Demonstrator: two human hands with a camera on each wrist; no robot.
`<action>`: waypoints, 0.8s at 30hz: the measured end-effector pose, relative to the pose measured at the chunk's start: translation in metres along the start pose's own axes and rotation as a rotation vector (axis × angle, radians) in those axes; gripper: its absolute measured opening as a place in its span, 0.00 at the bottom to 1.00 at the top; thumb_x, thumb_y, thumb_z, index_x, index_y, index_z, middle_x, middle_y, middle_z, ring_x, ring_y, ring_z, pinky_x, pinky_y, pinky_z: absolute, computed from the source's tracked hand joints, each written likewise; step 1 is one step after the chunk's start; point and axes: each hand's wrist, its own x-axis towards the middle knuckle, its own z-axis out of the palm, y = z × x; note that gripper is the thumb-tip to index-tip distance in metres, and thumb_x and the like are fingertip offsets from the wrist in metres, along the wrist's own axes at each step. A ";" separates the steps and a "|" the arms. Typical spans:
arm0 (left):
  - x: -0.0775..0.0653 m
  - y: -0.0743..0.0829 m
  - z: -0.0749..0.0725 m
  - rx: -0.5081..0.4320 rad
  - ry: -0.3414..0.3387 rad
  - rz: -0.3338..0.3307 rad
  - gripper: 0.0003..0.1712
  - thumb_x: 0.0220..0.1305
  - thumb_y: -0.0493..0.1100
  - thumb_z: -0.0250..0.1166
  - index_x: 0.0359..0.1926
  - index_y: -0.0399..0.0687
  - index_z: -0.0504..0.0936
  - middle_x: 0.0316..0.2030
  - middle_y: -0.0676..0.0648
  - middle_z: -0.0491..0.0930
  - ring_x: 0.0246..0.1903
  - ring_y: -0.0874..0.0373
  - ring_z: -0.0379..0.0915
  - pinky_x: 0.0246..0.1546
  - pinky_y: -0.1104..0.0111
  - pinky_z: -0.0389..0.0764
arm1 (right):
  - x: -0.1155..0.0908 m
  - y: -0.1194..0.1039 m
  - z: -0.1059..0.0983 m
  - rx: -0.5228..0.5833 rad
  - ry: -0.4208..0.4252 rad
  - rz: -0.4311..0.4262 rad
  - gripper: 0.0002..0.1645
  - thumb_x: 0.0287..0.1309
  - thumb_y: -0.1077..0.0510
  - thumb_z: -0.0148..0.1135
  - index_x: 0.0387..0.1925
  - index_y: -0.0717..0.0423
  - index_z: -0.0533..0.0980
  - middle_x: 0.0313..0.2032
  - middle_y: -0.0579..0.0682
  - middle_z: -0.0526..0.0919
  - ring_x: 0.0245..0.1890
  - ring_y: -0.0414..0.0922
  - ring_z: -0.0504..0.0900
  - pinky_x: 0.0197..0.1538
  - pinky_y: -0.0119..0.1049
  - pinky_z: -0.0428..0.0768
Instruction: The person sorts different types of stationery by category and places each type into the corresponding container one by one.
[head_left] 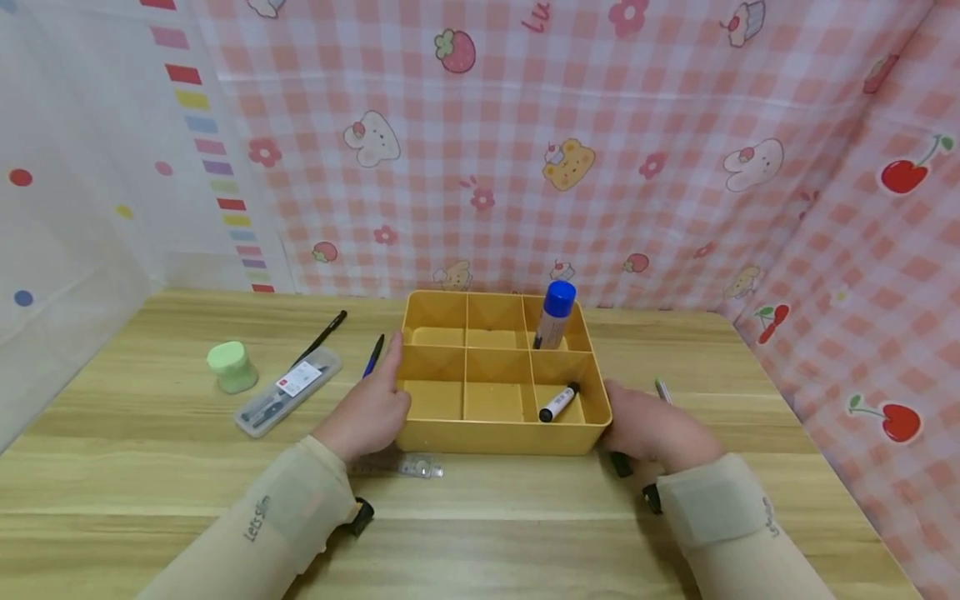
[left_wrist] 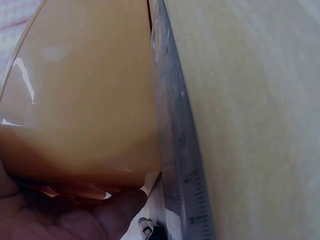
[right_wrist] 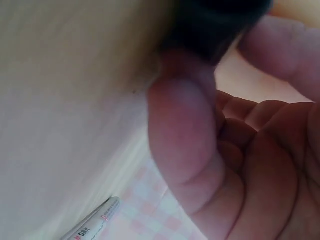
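Behind the yellow six-compartment organizer box (head_left: 495, 439), a pink checked curtain (head_left: 487, 108) is showing the red letters "lu". The box is sitting on a wood-grain table (head_left: 487, 550), between both hands. In front of the box's left end, the left sleeve (head_left: 296, 487) is reading "Let's slim". The left hand (head_left: 367, 408) is laying a straight index finger along the box's left wall; whether its other fingers are closing round the box, I cannot tell. At the box's right end, the right hand (head_left: 660, 429) is pinching a dark cylinder (right_wrist: 220, 25). Left of the box, a clear plastic case (head_left: 262, 408) is bearing a white sticker (head_left: 298, 377), its print too small to read. Before the box's left corner, a transparent ruler (head_left: 408, 467) is showing graduations. In the box's right-hand compartments, a blue-capped glue stick (head_left: 557, 317) is standing behind a black-capped marker (head_left: 559, 402), their labels unreadable. Right of the box, a slim white pen (right_wrist: 95, 220) is carrying tiny red and dark print.
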 end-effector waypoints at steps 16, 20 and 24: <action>-0.002 -0.001 -0.001 0.020 0.000 0.011 0.47 0.76 0.38 0.40 0.84 0.54 0.23 0.85 0.42 0.34 0.83 0.43 0.39 0.82 0.46 0.45 | -0.004 0.006 -0.016 0.024 0.048 0.184 0.31 0.68 0.54 0.58 0.64 0.69 0.64 0.42 0.62 0.84 0.36 0.53 0.81 0.37 0.47 0.81; -0.001 -0.001 0.000 0.014 0.001 0.007 0.47 0.76 0.37 0.41 0.84 0.54 0.23 0.85 0.43 0.34 0.83 0.43 0.38 0.82 0.46 0.44 | -0.008 0.014 -0.027 0.060 0.068 0.244 0.33 0.68 0.56 0.59 0.66 0.70 0.62 0.41 0.63 0.81 0.35 0.54 0.79 0.34 0.43 0.78; 0.002 -0.002 -0.001 0.017 0.006 0.007 0.47 0.76 0.38 0.41 0.84 0.55 0.23 0.85 0.44 0.35 0.83 0.43 0.39 0.83 0.47 0.44 | -0.015 0.019 -0.044 0.119 0.124 0.308 0.44 0.65 0.60 0.60 0.75 0.70 0.53 0.46 0.66 0.80 0.37 0.56 0.79 0.35 0.45 0.79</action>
